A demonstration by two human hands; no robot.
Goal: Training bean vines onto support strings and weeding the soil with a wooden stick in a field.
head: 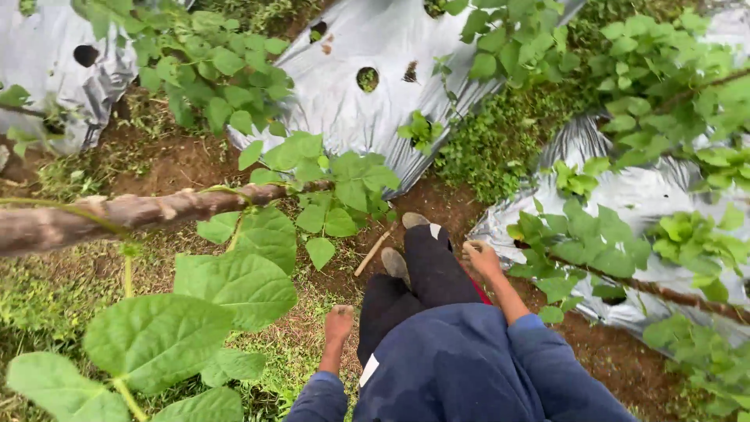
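Silver plastic sheet [648, 195] covered the raised plant bed on the right, and the right hand [482, 258] rested at its near edge. The fingers [471, 248] were curled closed, pinching something tiny and pale; what it was could not be made out. Green leafy plants [594, 234] stood just beside that hand, on a thin brown branch [664, 291] whose long line ran from near the hand down to the right. The left hand [339, 322] hung over the grass, fingers bent closed into a loose fist, holding nothing that showed. A small pale stick [375, 250] lay on the brown soil near the shoes [394, 264], pointing up and right. Big green leaves [234, 285] hid part of the ground.
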